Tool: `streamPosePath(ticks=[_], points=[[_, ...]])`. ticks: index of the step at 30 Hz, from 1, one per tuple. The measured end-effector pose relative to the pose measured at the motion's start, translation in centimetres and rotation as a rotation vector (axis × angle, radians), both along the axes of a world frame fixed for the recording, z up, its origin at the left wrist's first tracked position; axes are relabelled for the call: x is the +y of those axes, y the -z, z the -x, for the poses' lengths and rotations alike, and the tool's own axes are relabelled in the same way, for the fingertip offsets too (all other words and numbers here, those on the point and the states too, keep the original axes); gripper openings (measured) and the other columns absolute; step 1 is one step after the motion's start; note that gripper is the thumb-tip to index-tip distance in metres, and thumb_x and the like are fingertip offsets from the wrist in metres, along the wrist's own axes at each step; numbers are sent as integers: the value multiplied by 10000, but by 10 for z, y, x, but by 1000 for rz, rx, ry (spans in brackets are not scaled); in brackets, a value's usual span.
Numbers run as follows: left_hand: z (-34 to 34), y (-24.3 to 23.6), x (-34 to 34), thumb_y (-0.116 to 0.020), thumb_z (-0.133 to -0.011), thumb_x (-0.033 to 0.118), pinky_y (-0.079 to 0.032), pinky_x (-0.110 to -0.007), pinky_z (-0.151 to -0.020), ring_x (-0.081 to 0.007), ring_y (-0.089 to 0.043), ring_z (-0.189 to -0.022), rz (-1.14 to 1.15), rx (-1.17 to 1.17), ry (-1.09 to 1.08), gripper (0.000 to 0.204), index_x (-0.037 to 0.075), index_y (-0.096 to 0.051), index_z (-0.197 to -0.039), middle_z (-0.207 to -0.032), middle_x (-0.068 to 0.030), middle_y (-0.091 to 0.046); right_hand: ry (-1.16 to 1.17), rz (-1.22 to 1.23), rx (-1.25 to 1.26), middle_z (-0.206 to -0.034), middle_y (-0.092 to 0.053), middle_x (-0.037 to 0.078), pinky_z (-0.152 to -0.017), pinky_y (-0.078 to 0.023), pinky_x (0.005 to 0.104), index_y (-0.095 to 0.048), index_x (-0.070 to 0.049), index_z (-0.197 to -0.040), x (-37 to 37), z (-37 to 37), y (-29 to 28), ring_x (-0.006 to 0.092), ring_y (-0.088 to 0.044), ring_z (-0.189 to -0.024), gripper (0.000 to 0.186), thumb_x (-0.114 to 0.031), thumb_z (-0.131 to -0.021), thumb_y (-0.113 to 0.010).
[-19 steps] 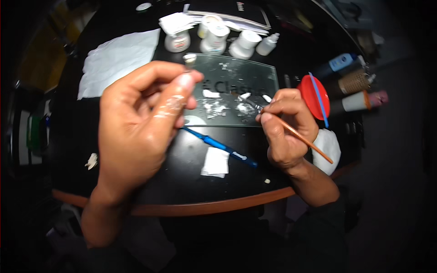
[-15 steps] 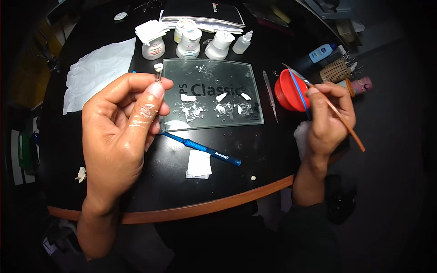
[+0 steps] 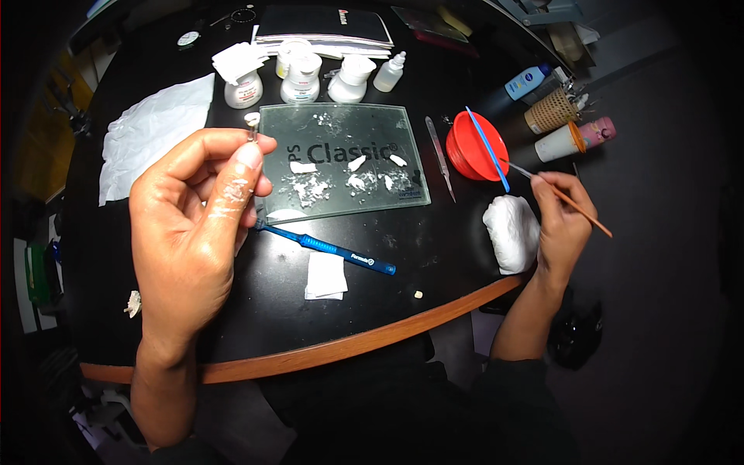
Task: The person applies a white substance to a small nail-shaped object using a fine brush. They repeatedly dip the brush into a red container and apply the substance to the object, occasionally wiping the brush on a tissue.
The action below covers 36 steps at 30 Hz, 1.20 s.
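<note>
There on your table (image 3: pixel 372 306), far left, you've got a round white disc (image 3: pixel 187 38); right of it, a black folder (image 3: pixel 322 27); far right, a blue bottle (image 3: pixel 528 81), woven cup (image 3: pixel 546 116) and pink bottle (image 3: pixel 600 132)!

Blk smooth table (image 3: pixel 434 232) is gleaming semi-gloss; greenish rect. glass slab (image 3: pixel 275 128) is shining; round red plastic bowl (image 3: pixel 463 147) & slim orange-brown brush (image 3: pixel 587 215) are looking smooth; crumpled wht paper-like sheet (image 3: pixel 155 143) is looking matt.
</note>
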<state>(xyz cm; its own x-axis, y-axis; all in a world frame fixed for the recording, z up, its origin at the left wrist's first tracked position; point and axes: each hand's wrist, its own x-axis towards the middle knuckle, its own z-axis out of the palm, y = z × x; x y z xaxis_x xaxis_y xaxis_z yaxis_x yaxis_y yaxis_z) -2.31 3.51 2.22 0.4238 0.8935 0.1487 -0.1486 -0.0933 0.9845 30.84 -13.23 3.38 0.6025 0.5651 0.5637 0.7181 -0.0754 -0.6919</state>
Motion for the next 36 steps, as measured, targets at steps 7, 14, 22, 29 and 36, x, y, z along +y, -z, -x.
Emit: streamPosePath(ticks=[7,14,22,29,36], points=[[2,5,-5,-603,-1027,163,-287,-132,-467,19,-455,-600,-85,80,-14,194,21,-687,-1130,-804,32,-597,108,67,17,-745,-617,-18,-607,-379,182,-668,21,-858,-64,-3,21,23,-502,-670,86,-7,-867,-748],[-7,4,-5,-619,-1015,151,-315,-136,-488,6,-482,-613,-74,57,4,178,18,-699,-1104,-803,19,-625,-49,-65,67,-833,-663,85,-697,-479,213,-641,43,-946,-39,46,11,104,-610,-738,60,40,-898,-677],[3,8,4,-643,-1009,157,-340,-139,-496,7,-500,-617,-94,22,-7,160,29,-709,-1080,-789,17,-636,-805,37,-195,-783,-701,100,-677,-508,308,-740,4,-907,77,110,47,221,-646,-738,171,33,-741,-773],[2,5,3,-623,-1009,110,-353,-137,-509,4,-509,-624,-106,31,-4,135,19,-700,-1073,-792,5,-644,-861,-54,-383,-757,-695,100,-661,-502,324,-727,11,-868,95,115,65,241,-633,-715,187,58,-689,-747],[9,-2,7,-611,-1016,125,-340,-141,-490,-1,-503,-619,-107,-4,-26,166,-2,-702,-1072,-799,-7,-638,-841,-130,-403,-832,-718,132,-677,-505,335,-709,38,-935,92,103,53,241,-623,-720,194,31,-745,-670]])
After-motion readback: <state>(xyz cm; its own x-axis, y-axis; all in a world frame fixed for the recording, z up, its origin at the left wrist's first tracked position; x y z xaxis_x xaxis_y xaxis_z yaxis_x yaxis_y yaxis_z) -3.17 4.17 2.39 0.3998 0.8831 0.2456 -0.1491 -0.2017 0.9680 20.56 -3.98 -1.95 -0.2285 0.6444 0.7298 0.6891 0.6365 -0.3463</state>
